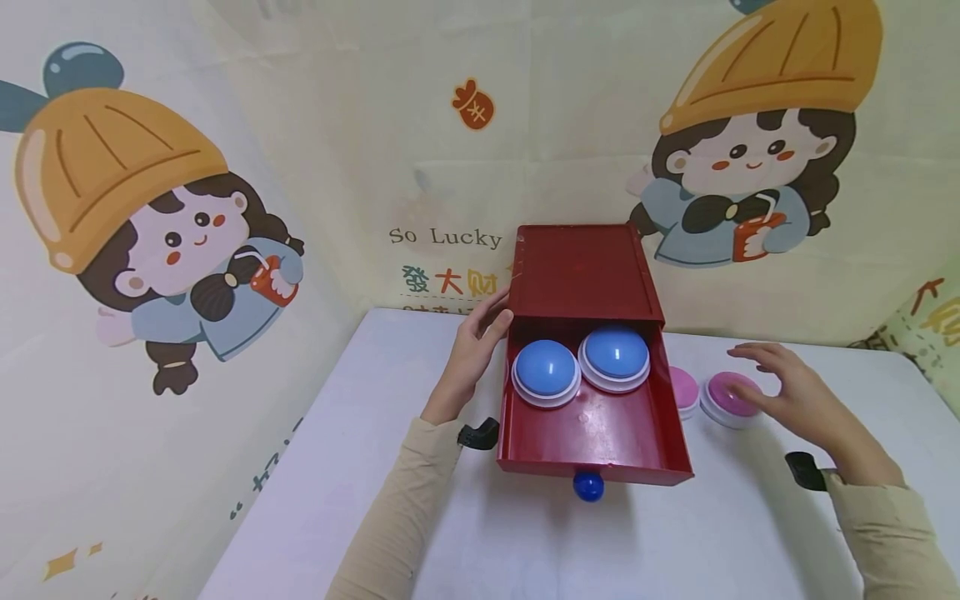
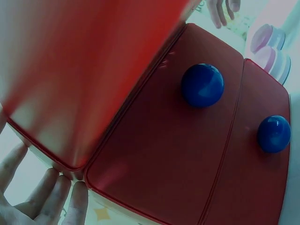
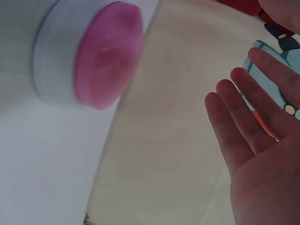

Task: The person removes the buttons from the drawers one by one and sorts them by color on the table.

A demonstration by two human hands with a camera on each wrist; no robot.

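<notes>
A red box [image 1: 581,271] stands on the table with its top drawer [image 1: 585,437] pulled out. Two round push buttons with blue domes and white bases, one at left [image 1: 546,368] and one at right [image 1: 615,353], sit at the back of that drawer. My left hand [image 1: 474,354] rests against the box's left side, its extended fingers [image 2: 55,197] along the edge in the left wrist view. To the right, my right hand [image 1: 798,400] hovers with spread fingers over a pink-domed button [image 1: 729,397], holding nothing. A second pink button [image 1: 684,390] is partly hidden behind the drawer.
A blue ball knob [image 1: 588,486] juts from the drawer front. Lower drawer fronts carry more blue knobs [image 2: 202,85]. The white tabletop [image 1: 360,442] meets a printed cloth backdrop [image 1: 337,125] behind the box.
</notes>
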